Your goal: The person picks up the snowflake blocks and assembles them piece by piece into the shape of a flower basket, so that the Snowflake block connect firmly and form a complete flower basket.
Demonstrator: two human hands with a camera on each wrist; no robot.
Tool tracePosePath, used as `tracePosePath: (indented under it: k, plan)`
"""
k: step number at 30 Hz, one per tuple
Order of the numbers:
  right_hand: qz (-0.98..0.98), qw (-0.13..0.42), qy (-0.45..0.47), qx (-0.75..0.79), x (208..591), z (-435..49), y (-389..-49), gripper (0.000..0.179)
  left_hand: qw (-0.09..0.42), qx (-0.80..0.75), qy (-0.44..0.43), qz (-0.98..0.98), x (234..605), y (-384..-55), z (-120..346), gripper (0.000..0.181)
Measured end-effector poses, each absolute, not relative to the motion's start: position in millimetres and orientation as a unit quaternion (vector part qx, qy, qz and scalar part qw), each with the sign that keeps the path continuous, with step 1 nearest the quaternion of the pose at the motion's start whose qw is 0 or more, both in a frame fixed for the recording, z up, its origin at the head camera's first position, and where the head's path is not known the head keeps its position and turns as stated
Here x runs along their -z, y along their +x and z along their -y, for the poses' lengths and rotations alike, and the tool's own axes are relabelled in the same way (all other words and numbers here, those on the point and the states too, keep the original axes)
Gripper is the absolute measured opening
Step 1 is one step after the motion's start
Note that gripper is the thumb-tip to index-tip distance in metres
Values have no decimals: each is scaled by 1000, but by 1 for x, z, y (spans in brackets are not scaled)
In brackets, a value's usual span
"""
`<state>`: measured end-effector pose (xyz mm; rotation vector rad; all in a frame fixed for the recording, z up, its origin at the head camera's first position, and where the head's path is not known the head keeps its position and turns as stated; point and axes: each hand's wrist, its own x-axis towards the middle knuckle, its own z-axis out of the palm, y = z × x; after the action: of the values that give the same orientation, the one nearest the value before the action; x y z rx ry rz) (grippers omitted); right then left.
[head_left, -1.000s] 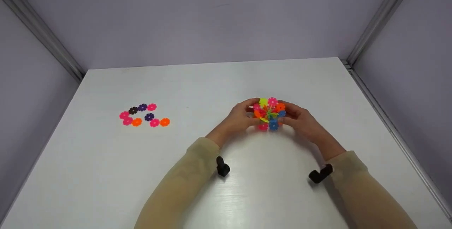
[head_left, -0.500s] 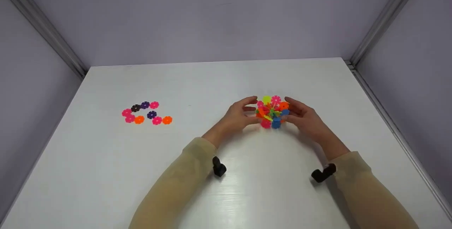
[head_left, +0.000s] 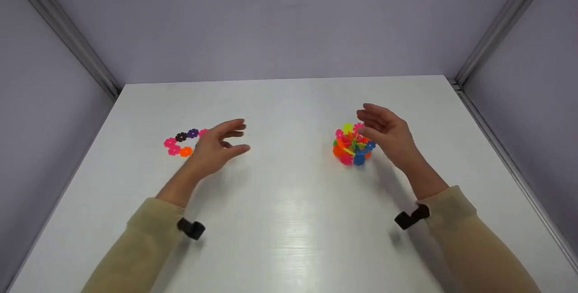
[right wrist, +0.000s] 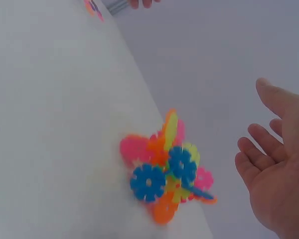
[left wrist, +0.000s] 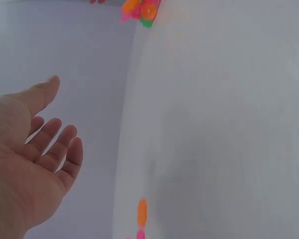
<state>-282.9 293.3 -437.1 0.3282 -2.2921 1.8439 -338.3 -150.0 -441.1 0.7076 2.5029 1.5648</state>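
A ball-like cluster of interlocked snowflake discs (head_left: pixel 347 148), in pink, orange, yellow, blue and green, rests on the right half of the table. Above its right side hovers my right hand (head_left: pixel 390 137), fingers loosely bent and holding nothing; the right wrist view shows a gap between that palm and the cluster (right wrist: pixel 182 167). My left hand (head_left: pixel 214 151) is in the air over the loose snowflake discs (head_left: pixel 174 150) at the left, its thumb and fingers apart with nothing between them. It hides some of those discs. In the left wrist view an orange disc (left wrist: pixel 142 213) shows edge-on below the hand.
The loose discs lie flat on the white table (head_left: pixel 289 202) in pink, orange, purple and black. Grey-lilac panels (head_left: pixel 289 26) stand behind the table and at both sides. A small black wrist camera (head_left: pixel 192 229) sits on each sleeve cuff.
Both hands have let go of the disc cluster, which stays on the table. The left hand has moved far left to the loose discs; the right has lifted slightly.
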Motion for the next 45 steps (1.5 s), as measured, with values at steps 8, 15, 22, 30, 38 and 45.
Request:
tracePosePath:
  k: [8,15,22,30,38,45]
  plan:
    - [745,48,190,-637,420,-209,-308,47,62,-488,162,-856,444,-339,221,62]
    - [742,-25,204,-638,439,-135,-338,48,99,-471,117,-869,459,-348,238,58]
    - [771,-87,177,-605,469,-79,-353,51,116,-435,105,-887,475,-358,241,52]
    - [804,-123,151,-561,486,-34,-360,52,112,-403,100,-903,485,-364,236,52]
    - [866,-103,168,-460,492,-2,-358,49,93,-396,104,-907,488,-362,234,47]
    - [880,-81,183,-431,495,-4,-358,41,91,-388,116,-910,487,-363,230,44]
